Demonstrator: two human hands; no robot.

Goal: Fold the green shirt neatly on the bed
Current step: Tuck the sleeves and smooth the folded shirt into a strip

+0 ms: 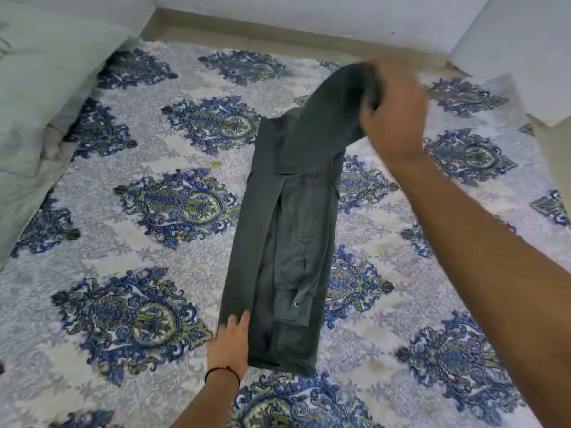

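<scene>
Green shirt [278,242], folded into a long narrow strip, lying mid-bed [123,186] on the patterned sheet. Right hand [392,109], closed around the strip's far end, holds it raised off the sheet. Left hand [231,341], open and flat, presses the near left corner. Pillow [40,88] at the bed's far left corner.

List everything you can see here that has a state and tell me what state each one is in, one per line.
green shirt: folded into a long strip, far end lifted off the bed
right hand: closed on the shirt's far end, raised
left hand: flat, pressing the near left edge
pillow: lying at the left edge
bedsheet: spread flat
</scene>
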